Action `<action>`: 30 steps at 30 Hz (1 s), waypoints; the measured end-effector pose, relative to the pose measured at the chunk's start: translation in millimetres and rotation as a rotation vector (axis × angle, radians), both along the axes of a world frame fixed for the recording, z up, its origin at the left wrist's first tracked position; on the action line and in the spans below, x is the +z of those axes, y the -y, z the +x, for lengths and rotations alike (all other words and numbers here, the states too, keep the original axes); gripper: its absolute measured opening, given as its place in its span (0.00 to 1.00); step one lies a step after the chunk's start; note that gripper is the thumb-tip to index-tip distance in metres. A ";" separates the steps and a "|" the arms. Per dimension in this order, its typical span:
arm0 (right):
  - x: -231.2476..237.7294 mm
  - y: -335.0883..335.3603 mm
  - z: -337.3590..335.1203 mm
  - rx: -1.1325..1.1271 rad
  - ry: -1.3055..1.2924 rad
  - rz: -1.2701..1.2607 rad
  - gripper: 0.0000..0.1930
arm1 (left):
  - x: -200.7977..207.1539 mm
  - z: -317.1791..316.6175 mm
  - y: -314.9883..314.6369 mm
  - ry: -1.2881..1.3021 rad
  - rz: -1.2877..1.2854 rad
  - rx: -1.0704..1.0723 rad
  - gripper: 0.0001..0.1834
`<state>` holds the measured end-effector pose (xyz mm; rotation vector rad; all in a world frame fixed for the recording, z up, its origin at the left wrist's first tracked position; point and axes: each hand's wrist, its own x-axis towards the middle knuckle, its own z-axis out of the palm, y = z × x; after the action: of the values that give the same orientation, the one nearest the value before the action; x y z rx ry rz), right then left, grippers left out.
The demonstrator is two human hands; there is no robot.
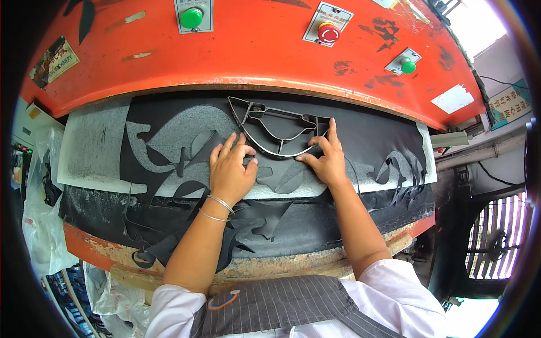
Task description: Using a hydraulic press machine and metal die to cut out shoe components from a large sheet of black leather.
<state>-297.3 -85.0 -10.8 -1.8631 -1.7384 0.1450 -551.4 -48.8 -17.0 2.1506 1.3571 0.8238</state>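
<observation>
Sheet [372, 132], black, bears the die [282, 138] near its far edge; keeping that flat, wholly over uncut material, seems wise. Right hand [328, 163] pinches its right rim; left hand [231, 172], fingers curled, meets its left side, grip unclear.

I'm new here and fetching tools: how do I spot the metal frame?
Find the orange machine; below it lies a black sheet. On that, beside the right hand, sits the metal frame: a stiff, curved outline, unlike the limp black scraps nearby.
</observation>
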 end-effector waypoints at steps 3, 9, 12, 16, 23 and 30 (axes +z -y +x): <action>4.5 -3.7 1.8 0.011 0.016 0.003 0.25 | 2.4 2.0 -2.0 -0.008 0.006 -0.008 0.10; 26.8 3.4 6.5 0.032 0.039 -0.109 0.34 | 4.4 -3.9 0.7 0.003 0.095 0.005 0.13; 48.9 2.6 38.3 -0.075 -0.548 0.536 0.30 | 20.7 -30.7 -0.8 0.232 0.050 0.141 0.12; 150.3 -13.6 72.1 -0.280 -0.831 0.959 0.27 | 109.7 -38.6 -4.3 0.494 0.269 0.223 0.09; 190.2 -47.4 83.0 -0.592 -0.147 0.944 0.34 | 197.8 -55.7 -41.2 -0.056 0.758 0.207 0.13; 123.5 46.0 43.0 -0.071 -0.228 0.594 0.33 | 173.0 -52.1 52.9 0.140 0.343 -0.010 0.17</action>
<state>-254.3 -131.0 112.6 -1.4053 -1.3649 -0.1671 -603.5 -101.7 155.9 2.2960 1.2027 1.2553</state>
